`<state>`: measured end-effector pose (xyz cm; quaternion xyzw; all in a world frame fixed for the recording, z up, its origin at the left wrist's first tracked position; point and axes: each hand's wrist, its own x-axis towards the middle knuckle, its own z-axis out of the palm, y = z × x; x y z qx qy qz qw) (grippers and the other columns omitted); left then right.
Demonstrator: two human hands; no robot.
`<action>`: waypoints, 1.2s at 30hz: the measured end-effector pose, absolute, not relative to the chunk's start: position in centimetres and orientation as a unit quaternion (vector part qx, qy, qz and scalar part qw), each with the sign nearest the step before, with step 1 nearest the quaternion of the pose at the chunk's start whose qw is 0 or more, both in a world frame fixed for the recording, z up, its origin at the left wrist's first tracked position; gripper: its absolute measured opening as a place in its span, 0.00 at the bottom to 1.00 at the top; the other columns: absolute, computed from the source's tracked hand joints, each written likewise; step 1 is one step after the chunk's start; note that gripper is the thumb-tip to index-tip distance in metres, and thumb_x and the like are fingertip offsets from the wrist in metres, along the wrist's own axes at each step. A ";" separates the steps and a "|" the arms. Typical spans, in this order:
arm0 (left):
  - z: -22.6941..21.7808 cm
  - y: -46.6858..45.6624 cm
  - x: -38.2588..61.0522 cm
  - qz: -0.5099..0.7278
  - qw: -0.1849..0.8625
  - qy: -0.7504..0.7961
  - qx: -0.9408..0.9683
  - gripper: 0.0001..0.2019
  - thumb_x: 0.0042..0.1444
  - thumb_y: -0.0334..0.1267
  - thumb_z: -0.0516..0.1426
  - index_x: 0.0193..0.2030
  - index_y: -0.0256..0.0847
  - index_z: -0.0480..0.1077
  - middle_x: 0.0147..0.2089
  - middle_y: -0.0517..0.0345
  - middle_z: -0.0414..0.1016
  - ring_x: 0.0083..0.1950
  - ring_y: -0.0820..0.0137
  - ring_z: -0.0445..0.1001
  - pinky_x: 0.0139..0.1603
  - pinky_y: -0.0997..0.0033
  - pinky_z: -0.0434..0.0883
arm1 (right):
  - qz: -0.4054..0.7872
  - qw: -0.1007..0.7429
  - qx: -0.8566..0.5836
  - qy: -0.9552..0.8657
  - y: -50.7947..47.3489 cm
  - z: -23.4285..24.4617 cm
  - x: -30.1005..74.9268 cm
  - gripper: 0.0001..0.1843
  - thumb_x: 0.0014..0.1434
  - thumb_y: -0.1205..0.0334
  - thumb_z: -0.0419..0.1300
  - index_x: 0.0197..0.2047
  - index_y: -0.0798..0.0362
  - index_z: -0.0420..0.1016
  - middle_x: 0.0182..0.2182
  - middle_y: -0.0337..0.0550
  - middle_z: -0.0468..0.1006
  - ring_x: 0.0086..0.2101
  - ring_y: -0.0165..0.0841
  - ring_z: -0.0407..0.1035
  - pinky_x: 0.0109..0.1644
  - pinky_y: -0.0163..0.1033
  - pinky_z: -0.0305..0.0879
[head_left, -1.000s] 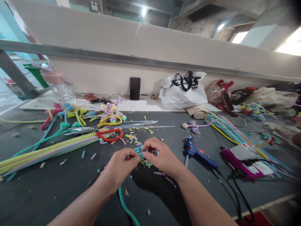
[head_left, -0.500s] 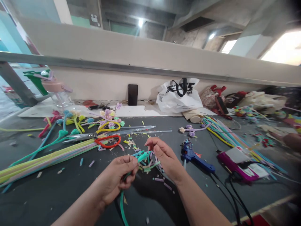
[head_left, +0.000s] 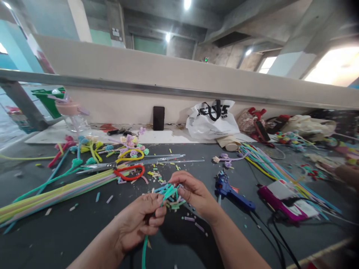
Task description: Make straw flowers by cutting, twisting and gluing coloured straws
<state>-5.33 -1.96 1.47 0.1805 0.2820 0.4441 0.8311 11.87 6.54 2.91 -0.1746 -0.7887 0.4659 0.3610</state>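
My left hand (head_left: 146,216) is closed in a pinch around a green chenille stem (head_left: 168,192), whose long tail hangs below the palm. At the stem's folded upper end, the curled fingers and thumb of my right hand (head_left: 196,194) are closed on the green loops. Fingers partly hide this end, so its exact shape is unclear. Short cut-off stem pieces (head_left: 175,205) in green, lilac and blue lie on the dark table just beyond and under my hands. Scissors with red and yellow handles (head_left: 129,173) rest to the left, on a bundle of long stems (head_left: 61,190).
A blue glue gun (head_left: 235,196) and a magenta device (head_left: 283,203) with black cables lie at right. More stems (head_left: 269,164) are behind them. A phone (head_left: 158,118), white bag (head_left: 211,121) and plastic cup (head_left: 74,119) stand at the back. Another person's hand (head_left: 336,170) shows far right.
My right hand has come down and closed on the green stem's end, where its fingers were apart before. My left hand stays on the stem. The view has tilted slightly upward.
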 end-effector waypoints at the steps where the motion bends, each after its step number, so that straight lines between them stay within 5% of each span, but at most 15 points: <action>1: 1.5 -2.0 -5.3 0.441 0.834 0.280 0.179 0.07 0.54 0.32 0.54 0.29 0.37 0.57 0.22 0.65 0.57 0.18 0.85 0.52 0.13 0.87 0.40 | 0.468 0.356 -0.168 -0.791 6.6 2.9 11.9 0.12 0.58 0.56 0.54 0.44 0.50 0.71 0.42 0.45 0.67 0.44 0.35 0.62 0.50 0.41 0.58; 24: 1.8 -2.0 -5.2 0.448 0.833 0.275 0.171 0.04 0.54 0.32 0.54 0.35 0.36 0.61 0.29 0.60 0.62 0.18 0.88 0.50 0.13 0.88 0.40 | 0.485 0.349 -0.177 -0.782 7.2 2.3 12.0 0.07 0.53 0.59 0.60 0.35 0.51 0.75 0.35 0.42 0.70 0.37 0.32 0.65 0.42 0.37 0.60; 36: 1.2 -2.0 -4.8 0.439 0.794 0.346 0.240 0.07 0.52 0.35 0.56 0.30 0.37 0.60 0.26 0.62 0.60 0.19 0.84 0.55 0.14 0.83 0.43 | 0.517 0.301 -0.164 -0.784 7.5 2.6 12.5 0.15 0.52 0.55 0.60 0.42 0.51 0.74 0.38 0.42 0.70 0.38 0.32 0.64 0.44 0.38 0.61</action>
